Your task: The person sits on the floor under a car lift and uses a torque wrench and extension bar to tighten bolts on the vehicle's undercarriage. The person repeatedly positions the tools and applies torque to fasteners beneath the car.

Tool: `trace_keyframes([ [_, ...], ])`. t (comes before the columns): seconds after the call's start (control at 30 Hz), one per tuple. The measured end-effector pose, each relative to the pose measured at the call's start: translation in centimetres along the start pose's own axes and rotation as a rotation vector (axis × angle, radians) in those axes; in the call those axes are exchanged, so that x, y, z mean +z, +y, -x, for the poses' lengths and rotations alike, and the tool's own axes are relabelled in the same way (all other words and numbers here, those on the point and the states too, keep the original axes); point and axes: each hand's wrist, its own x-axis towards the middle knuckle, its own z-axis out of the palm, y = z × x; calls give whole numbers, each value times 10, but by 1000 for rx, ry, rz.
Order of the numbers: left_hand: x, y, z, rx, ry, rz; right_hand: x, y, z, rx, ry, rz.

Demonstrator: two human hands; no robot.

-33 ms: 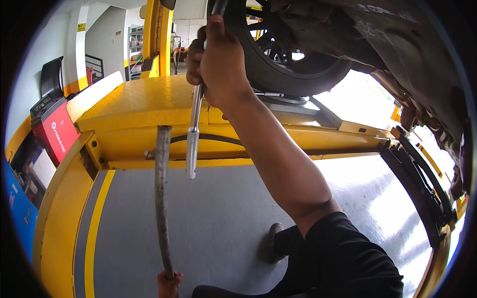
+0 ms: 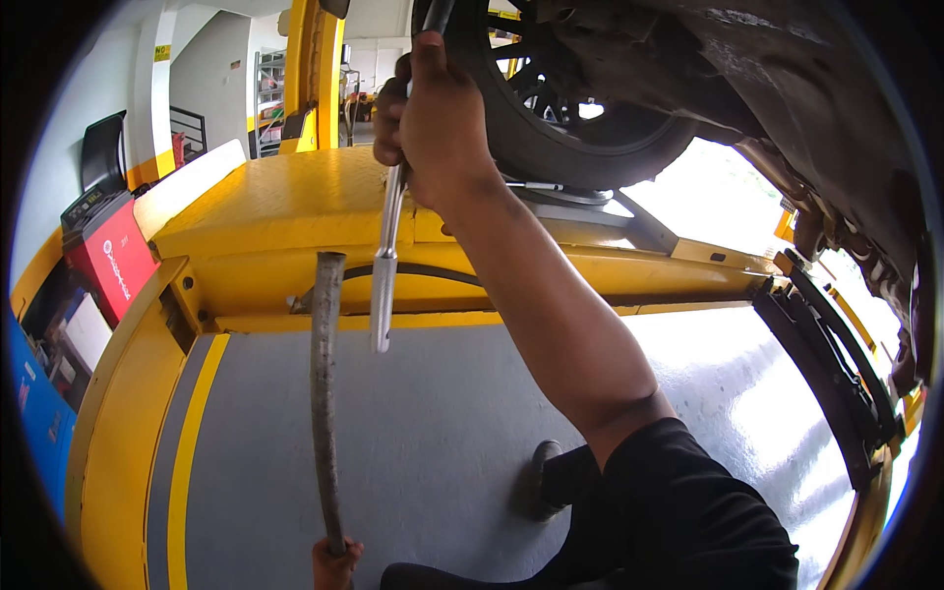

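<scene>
My right hand (image 2: 433, 118) is raised and shut on the upper end of a long silver wrench (image 2: 385, 265), which hangs down in front of the yellow lift platform (image 2: 285, 197). The hand is right beside a black car wheel (image 2: 570, 118) under the raised car's dark underside (image 2: 806, 98). At the bottom edge, my left hand (image 2: 334, 565) grips the lower end of a long grey pipe (image 2: 324, 393). The pipe stands nearly upright, with its top close to the wrench's lower end but apart from it.
A red machine with a dark screen (image 2: 113, 261) stands at the left by a blue cabinet (image 2: 34, 413). Below is grey floor (image 2: 433, 442) with a yellow stripe, and my shoe (image 2: 541, 482). A black lift arm (image 2: 826, 364) runs along the right.
</scene>
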Motion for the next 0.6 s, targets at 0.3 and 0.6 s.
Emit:
trace_keyframes([
  [0.3,5,4,29,-179,-37,-117,-10,-14,1,31,-9,6],
  [0.6,13,44,50,-251,-201,107,-28,-54,30,239,-13,-19],
])
